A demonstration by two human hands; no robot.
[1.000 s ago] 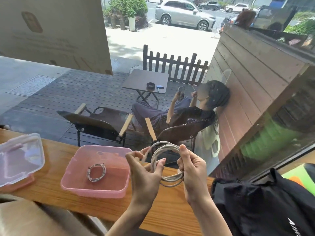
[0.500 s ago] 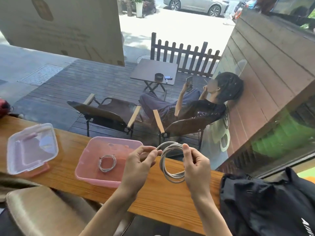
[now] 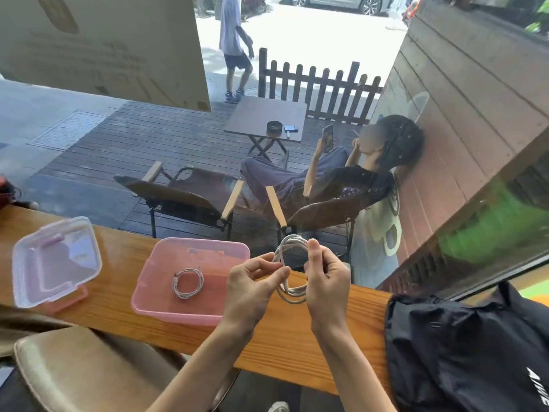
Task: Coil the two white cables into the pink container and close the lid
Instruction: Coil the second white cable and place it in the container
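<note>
**Second cable held in both hands beside the open pink box**

While a big window fills the far side of the view, a long wooden table [image 3: 124, 295] runs along its sill and carries everything for the job. On the right end slumps a black bag [image 3: 463, 346], close to the right forearm but not touching the hands. A tan padded chair [image 3: 74, 370] sits below the table's near edge at the left.

Left of the hands stands the pink container [image 3: 154, 298], open, with one white cable [image 3: 188, 283] lying coiled flat on its floor. Further left, well apart from it, the clear lid [image 3: 56, 260] lies flat on the table.

Both hands hover above the table just right of the container. The right hand [image 3: 326, 281] pinches the second cable [image 3: 292, 263], wound in several upright loops, between thumb and fingers [image 3: 315, 257]. The left hand [image 3: 252, 289] meets the loops from the other side, its thumb and forefinger closed narrowly on a strand at the coil's left edge. Nothing lies between this coil and the container's open top.
</note>
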